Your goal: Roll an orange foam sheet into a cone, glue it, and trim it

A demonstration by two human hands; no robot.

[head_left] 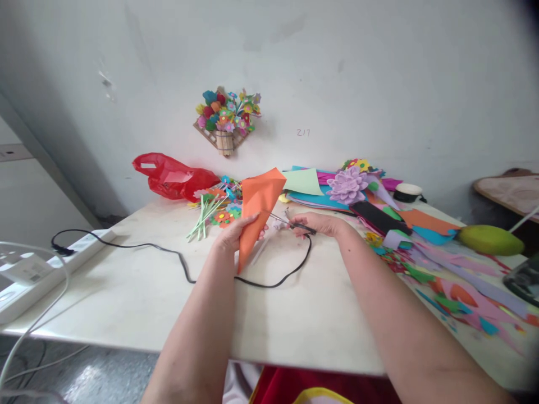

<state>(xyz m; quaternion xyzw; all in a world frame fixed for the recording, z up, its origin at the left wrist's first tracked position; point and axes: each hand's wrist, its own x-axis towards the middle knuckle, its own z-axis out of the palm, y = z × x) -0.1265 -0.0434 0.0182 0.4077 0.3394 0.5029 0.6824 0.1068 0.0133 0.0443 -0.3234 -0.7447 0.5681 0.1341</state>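
Over the middle of the table, my left hand [241,231] is closed on an orange sheet [261,193], held upright with its narrow end pointing down. The sheet looks like craft paper or foam. My right hand [312,223] grips a pair of scissors [278,217] by the dark handles. Their blades point left and meet the right edge of the orange sheet; whether they are cutting into it I cannot tell. Behind the sheet lies a pale green sheet [304,180]. Left of it are light green paper stems [204,216] and small colourful flowers [223,217].
A black cable [269,285] runs across the table [138,303] beneath my hands from a white power strip [76,261]. A red plastic bag [172,177] lies at the back left. On the right are a dark phone [381,219], coloured scraps [458,297] and a yellow-green fruit [490,240].
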